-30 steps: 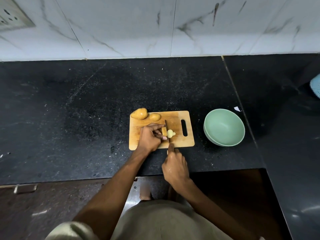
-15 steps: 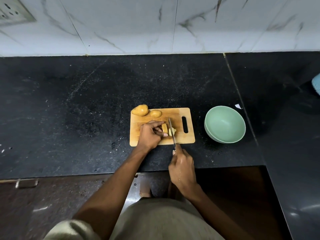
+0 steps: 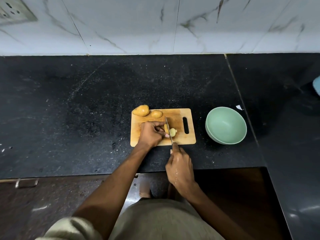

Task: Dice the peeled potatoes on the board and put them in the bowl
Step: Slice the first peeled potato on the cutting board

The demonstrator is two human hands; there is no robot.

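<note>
A wooden cutting board (image 3: 178, 115) lies on the black counter. My left hand (image 3: 150, 133) holds a potato piece (image 3: 166, 128) down on the board with curled fingers. My right hand (image 3: 180, 168) grips a knife (image 3: 168, 129) whose blade stands against that piece. A pale cut slice (image 3: 172, 132) lies just right of the blade. Two whole potatoes (image 3: 142, 110) (image 3: 156, 113) sit at the board's far left corner. The green bowl (image 3: 226, 125) stands to the right of the board, with nothing in it.
A white scrap (image 3: 239, 107) lies behind the bowl. A light blue object (image 3: 316, 85) shows at the right edge. The marble wall runs along the back, with a socket plate (image 3: 13, 12) at top left. The counter's front edge is just below my right hand.
The knife blade shifted left from beside the cut slice to the potato piece under my left hand. The camera view drifted slightly.
</note>
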